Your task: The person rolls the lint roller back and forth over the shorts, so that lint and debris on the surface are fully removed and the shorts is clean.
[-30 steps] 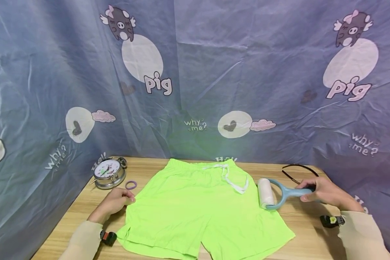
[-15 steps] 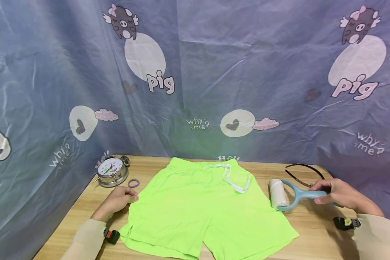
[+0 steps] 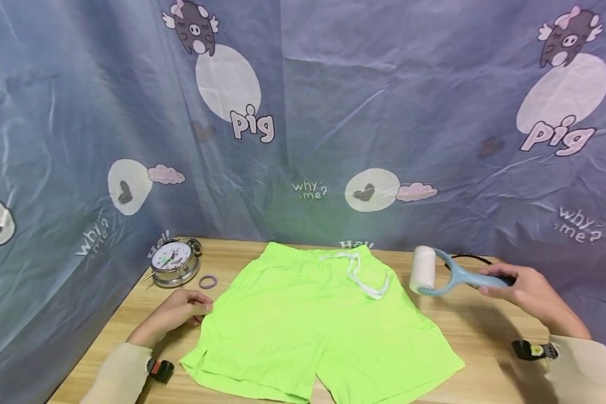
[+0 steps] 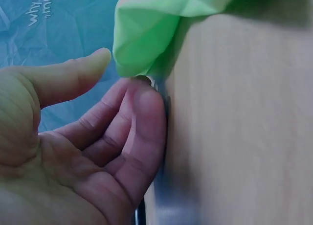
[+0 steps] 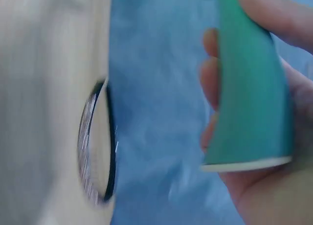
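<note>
Bright green shorts (image 3: 303, 314) with a white drawstring lie spread flat on the wooden table. At their left edge is my left hand (image 3: 182, 311), fingertips right at the fabric. The left wrist view shows its thumb (image 4: 73, 78) apart from the bent fingers (image 4: 146, 117), and a fold of the shorts (image 4: 146, 39) just beyond them. My right hand (image 3: 525, 292) grips the blue handle of a lint roller (image 3: 423, 270), held raised to the right of the shorts with its white roll toward them. Up close, the fingers wrap round the handle (image 5: 249, 98).
A silver twin-bell alarm clock (image 3: 174, 262) stands at the back left, with a purple ring (image 3: 208, 281) beside it. A dark headband (image 5: 84, 151) lies at the back right, partly behind the lint roller in the head view. A patterned blue curtain (image 3: 313, 112) hangs behind the table.
My right hand first moved the lint roller right, off the shorts, then raised it toward the back of the table. My left hand has stayed by the shorts' left edge.
</note>
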A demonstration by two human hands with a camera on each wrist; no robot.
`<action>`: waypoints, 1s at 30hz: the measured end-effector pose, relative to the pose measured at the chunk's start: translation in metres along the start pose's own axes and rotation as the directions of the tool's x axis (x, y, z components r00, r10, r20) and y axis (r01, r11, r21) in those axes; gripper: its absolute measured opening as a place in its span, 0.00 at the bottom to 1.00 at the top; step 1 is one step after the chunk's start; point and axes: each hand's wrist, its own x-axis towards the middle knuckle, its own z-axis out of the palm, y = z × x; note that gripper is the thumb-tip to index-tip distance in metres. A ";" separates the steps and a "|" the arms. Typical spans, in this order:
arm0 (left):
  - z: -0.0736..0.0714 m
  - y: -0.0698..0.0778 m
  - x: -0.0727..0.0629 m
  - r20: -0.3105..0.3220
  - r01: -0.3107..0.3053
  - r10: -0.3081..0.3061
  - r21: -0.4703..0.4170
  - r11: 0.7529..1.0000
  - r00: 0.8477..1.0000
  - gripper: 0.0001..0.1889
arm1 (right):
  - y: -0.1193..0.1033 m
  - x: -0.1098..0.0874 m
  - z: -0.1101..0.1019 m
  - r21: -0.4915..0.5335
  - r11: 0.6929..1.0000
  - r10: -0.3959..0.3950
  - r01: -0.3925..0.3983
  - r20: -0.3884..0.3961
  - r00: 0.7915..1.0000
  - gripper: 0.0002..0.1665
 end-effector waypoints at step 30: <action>-0.006 -0.022 -0.027 0.233 0.021 0.018 -0.166 0.986 0.972 0.12 | -0.305 0.003 0.254 0.421 0.835 -0.499 0.354 0.308 0.810 0.15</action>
